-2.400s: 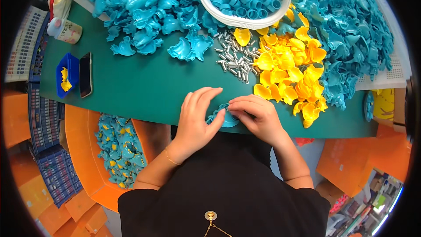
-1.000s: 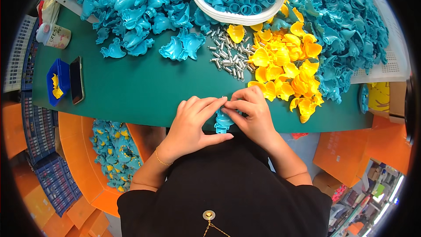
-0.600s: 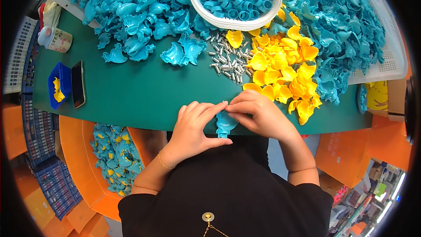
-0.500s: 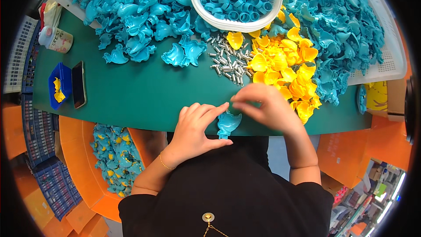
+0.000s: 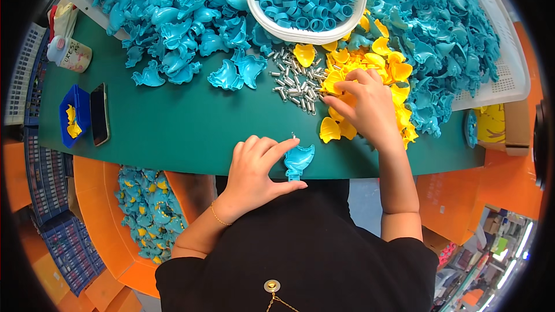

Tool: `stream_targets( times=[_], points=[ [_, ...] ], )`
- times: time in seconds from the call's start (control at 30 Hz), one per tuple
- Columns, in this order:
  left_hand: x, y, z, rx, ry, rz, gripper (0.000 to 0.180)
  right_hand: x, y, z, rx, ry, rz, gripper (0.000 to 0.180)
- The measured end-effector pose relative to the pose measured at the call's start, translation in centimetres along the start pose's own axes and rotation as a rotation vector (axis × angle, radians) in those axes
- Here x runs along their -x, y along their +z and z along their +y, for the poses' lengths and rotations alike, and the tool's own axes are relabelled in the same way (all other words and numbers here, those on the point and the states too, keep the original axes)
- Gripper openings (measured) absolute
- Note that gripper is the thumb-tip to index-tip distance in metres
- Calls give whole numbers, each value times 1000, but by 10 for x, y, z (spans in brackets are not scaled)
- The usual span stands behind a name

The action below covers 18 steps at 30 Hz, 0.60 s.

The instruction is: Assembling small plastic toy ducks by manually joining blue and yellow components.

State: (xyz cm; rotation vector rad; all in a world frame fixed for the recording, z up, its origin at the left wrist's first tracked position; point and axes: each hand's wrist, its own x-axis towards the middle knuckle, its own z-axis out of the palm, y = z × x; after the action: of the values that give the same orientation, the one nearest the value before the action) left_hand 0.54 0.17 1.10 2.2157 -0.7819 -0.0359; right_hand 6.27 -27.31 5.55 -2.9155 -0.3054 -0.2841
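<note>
Left hand (image 5: 254, 167): I see my grip pinched on the teal shell piece (image 5: 299, 160), index finger along its top edge and thumb under its stem, at the near edge of the green worktop (image 5: 185, 127). It held the same piece half a second ago and sits about where it was.
Teal shell piece: it stands in that pinch with its hollow side up and a thin metal pin (image 5: 292, 136) poking up just beyond the index fingertip. Earlier both hands closed round it; now only the left holds it.
Right hand (image 5: 364, 107): it has left the piece and moved out, beyond and to the right of the left grip. Its fingers are spread and curled down onto the yellow pieces (image 5: 370, 63); I cannot tell whether anything is pinched between them yet.
Yellow pieces: a loose heap under and around the right fingertips, with two lying just nearer than the hand.
Metal pins (image 5: 295, 81): a small silver scatter just left of the right hand, straight beyond the held piece.
Teal shells heap (image 5: 185, 17): far beyond and to the left of the left grip.
White basket (image 5: 306, 0): farthest out, filled with teal rings.
Side items: a phone (image 5: 99, 114) and a blue tray (image 5: 72, 115) lie well to the left of the left grip.
</note>
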Motion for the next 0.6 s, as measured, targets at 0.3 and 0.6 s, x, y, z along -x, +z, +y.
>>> stream_targets(
  times=[0.3,0.6],
  points=[
    [2,2,4,0,33,51,75,12,12,-1,-276,74,155,13],
    [1,12,5,42,-39,60,77,90,7,-52,-1299,371,-391,53]
  ],
)
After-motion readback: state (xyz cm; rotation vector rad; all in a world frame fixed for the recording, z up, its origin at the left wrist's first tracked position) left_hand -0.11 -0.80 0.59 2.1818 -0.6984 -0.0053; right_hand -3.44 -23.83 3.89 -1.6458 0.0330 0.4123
